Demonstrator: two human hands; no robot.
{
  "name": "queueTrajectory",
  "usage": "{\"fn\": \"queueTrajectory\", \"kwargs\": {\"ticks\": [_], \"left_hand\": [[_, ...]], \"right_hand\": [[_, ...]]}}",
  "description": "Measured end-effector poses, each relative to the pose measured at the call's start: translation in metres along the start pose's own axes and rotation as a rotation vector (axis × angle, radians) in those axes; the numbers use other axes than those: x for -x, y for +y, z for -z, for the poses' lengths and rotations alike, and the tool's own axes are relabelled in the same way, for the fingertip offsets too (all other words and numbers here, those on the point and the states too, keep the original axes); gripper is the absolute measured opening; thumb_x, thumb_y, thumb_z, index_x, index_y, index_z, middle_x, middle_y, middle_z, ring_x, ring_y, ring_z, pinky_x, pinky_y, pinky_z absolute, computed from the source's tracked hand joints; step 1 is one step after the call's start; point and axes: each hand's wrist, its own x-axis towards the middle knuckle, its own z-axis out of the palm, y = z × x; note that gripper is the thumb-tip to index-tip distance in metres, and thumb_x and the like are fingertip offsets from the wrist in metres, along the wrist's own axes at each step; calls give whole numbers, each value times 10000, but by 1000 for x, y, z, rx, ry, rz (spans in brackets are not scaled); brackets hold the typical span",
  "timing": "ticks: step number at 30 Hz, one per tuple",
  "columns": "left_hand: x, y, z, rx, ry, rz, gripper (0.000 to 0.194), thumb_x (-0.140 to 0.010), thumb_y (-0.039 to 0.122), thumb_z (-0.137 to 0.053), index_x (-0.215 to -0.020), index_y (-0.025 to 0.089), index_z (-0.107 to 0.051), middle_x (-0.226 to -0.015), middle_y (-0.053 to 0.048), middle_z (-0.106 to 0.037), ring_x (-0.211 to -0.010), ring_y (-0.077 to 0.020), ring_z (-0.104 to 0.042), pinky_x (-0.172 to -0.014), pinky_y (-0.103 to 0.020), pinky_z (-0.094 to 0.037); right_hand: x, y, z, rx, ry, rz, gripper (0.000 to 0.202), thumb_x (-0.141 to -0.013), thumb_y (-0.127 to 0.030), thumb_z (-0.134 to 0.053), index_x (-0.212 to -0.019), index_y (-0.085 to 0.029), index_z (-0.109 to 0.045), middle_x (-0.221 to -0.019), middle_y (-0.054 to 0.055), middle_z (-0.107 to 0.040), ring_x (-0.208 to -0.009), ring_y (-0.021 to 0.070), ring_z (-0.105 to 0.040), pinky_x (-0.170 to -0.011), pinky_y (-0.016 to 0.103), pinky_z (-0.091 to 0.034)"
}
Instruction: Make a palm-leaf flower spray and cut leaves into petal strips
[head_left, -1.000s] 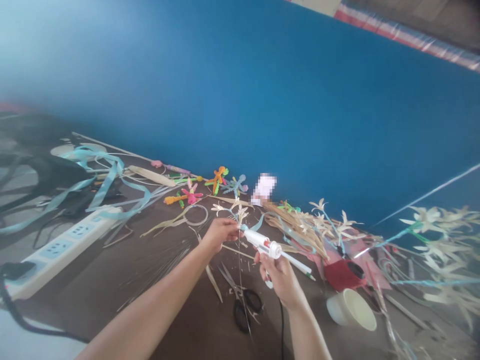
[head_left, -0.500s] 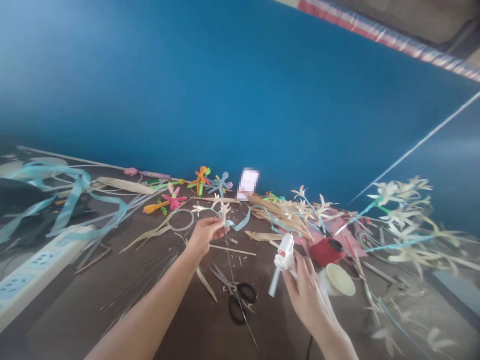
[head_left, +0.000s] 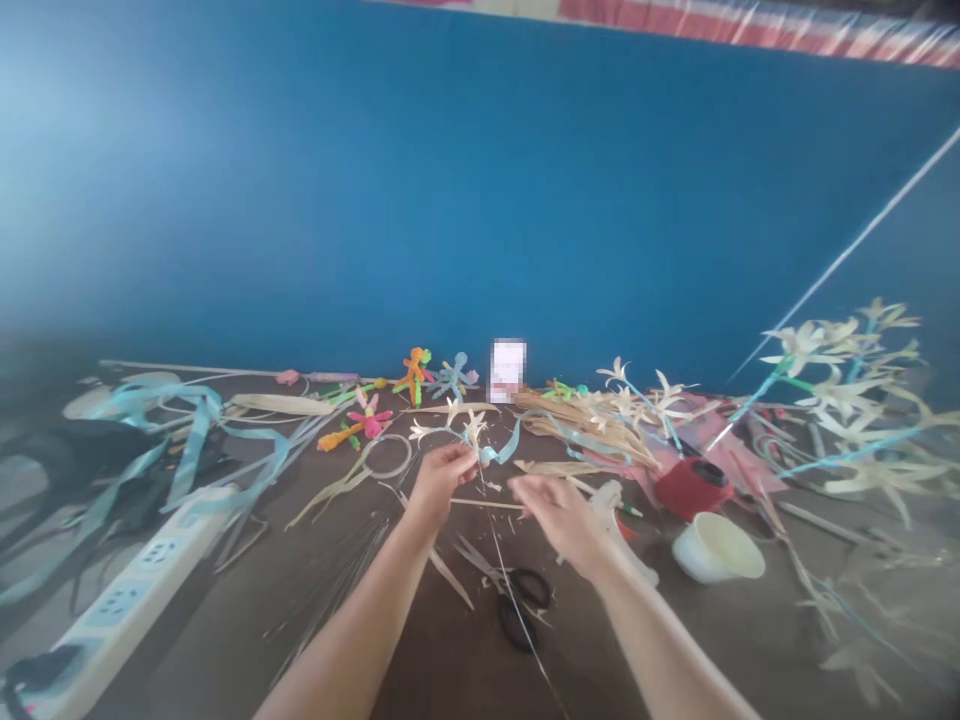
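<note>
My left hand is closed in a pinch on the wire stem of a cream artificial flower. Light-blue ribbon curls out beside the pinched fingers. The thin stem slants down toward me, passing over black-handled scissors on the table. My right hand hovers just right of the stem, fingers stretched out, holding nothing that I can see. Partly behind its wrist a white glue gun lies on the table.
A white power strip runs along the left. On the right are a red tape dispenser-like object, a white cup and finished flowers. Colourful fuzzy figures and dried husk strips lie near the blue wall.
My right hand has let go of the glue gun, which now lies on the table, and has moved left toward the stem. My left hand still holds the flower. The view has shifted and levelled.
</note>
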Motion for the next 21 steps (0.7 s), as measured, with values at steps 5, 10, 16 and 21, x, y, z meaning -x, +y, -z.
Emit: {"fn": "queueTrajectory", "kwargs": {"ticks": [5, 10, 16, 21], "left_hand": [[-3, -3, 0, 26, 31, -45, 201, -565, 308, -676, -637, 134, -607, -585, 8, -585, -535, -87, -517, -581, -213, -412], [-4, -8, -1, 3, 30, -55, 218, -581, 325, -666, -654, 125, -616, -573, 3, -575, -521, -85, -499, -552, -205, -396], [-5, -12, 1, -55, 49, -48, 229, -582, 347, -661, -654, 133, -626, -570, 2, -587, -523, -95, -508, -543, -207, -389], [-7, -18, 1, -127, 80, -110, 241, -595, 353, -646, -688, 131, -633, -575, -2, -589, -510, -96, -494, -521, -208, -376]], "right_hand": [[-37, 18, -57, -260, 73, -45, 276, -680, -404, -560, -687, -136, -627, -528, -31, -520, -492, 99, -427, -477, 210, -307], [-43, 30, -68, -475, 236, -150, 271, -623, -403, -620, -615, -137, -570, -471, -56, -456, -431, 67, -340, -440, 203, -265], [-38, 39, -69, -374, 232, -1, 233, -678, -369, -584, -645, -139, -580, -561, -24, -512, -529, 97, -422, -523, 216, -334], [-33, 39, -68, -135, 290, 161, 207, -739, -329, -521, -626, -156, -540, -576, -18, -506, -549, 111, -443, -551, 221, -356]]}}
